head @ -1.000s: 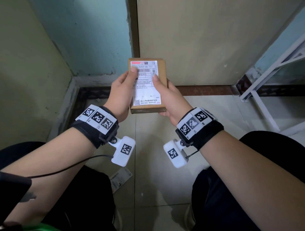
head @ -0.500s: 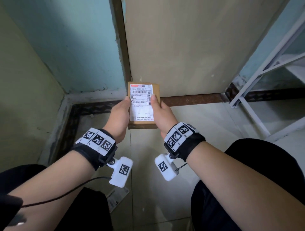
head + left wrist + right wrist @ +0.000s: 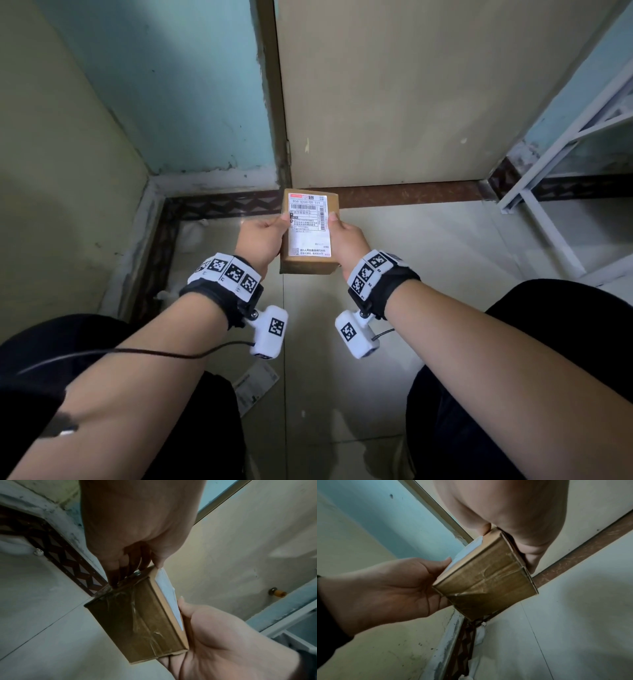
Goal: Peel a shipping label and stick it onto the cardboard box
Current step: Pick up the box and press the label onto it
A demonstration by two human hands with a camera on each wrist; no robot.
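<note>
The left hand (image 3: 262, 241) grips the left edge of a small brown cardboard box (image 3: 308, 265), thumb on top and fingers curled beneath. A white printed shipping label (image 3: 308, 226) lies flat on its top face; glossy tape crosses the underside. The right hand (image 3: 347, 241) grasps the right edge. The box is held above the pale tiled floor (image 3: 428, 257).

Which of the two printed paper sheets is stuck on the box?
The shipping label with barcodes, on the cardboard box both hands hold; the other sheet lies on the floor.
</note>
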